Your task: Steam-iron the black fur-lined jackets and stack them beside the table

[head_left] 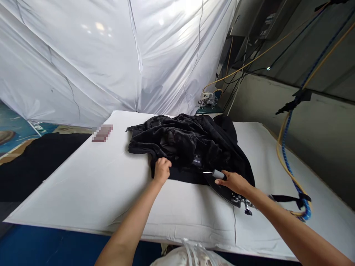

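A black plush garment [180, 136] lies spread on the white-covered table [116, 184], with a small dark label [197, 161] near its front edge. My left hand [163, 170] is closed on the front left edge of the garment. My right hand [231, 181] is wrapped round the grey and black handle of a tool [218, 174]. A thin bright tip points left from it, over the garment's front edge. Beneath my right hand sits a dark flat plate with metal fittings [244, 203], partly hidden by the hand and forearm.
A pixelated reddish item [102, 133] lies at the table's back left. Black cloth [50, 159] is beyond the left edge. Blue and yellow hoses [287, 147] hang at the right and reach the table. White sheeting [111, 55] hangs behind, near a small metal machine [208, 99].
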Tool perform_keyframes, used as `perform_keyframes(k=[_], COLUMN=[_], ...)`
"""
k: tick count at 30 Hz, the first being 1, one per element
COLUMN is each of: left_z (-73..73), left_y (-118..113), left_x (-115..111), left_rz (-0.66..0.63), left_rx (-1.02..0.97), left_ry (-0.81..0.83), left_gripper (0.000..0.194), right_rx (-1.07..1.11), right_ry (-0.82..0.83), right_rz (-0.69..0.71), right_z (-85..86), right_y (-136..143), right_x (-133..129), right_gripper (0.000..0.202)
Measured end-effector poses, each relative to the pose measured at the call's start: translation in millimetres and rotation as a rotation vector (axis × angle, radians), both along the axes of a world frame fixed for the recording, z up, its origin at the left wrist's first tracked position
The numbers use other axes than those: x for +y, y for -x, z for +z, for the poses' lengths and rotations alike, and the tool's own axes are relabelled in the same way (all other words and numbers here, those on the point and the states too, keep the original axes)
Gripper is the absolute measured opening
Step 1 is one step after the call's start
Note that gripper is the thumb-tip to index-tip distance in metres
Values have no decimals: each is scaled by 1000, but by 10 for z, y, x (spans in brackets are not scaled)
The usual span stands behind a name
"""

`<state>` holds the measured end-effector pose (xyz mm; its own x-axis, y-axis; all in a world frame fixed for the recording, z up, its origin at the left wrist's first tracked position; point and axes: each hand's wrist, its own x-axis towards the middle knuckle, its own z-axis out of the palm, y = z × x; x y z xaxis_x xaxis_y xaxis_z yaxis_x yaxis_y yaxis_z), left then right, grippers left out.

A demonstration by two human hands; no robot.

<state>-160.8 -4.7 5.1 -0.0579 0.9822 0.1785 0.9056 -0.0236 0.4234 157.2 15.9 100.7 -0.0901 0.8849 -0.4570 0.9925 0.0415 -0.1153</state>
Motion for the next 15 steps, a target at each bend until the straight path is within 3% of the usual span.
perform_keyframes(k=[2,3,6,10,15], left_z=[-13,-31,-116,-221,-273], left_y=[-273,-377,-505,-392,-329], left_x=[29,43,69,81,126], left_rz=[-243,-277,-164,-71,26], left_rx=[-15,-12,-1,-21,-44], left_ry=[-4,9,101,135,172], left_gripper=[34,36,41,40,40], right_rx=[34,46,39,-19,-57], right_ry=[36,50,65,23,12], right_rz=[103,147,217,206,123], right_z=[-11,-26,-96,-170,-147], right_y=[62,103,227,317,259], right_x=[-51,-69,-75,46,255], right_gripper=[64,62,59,62,63])
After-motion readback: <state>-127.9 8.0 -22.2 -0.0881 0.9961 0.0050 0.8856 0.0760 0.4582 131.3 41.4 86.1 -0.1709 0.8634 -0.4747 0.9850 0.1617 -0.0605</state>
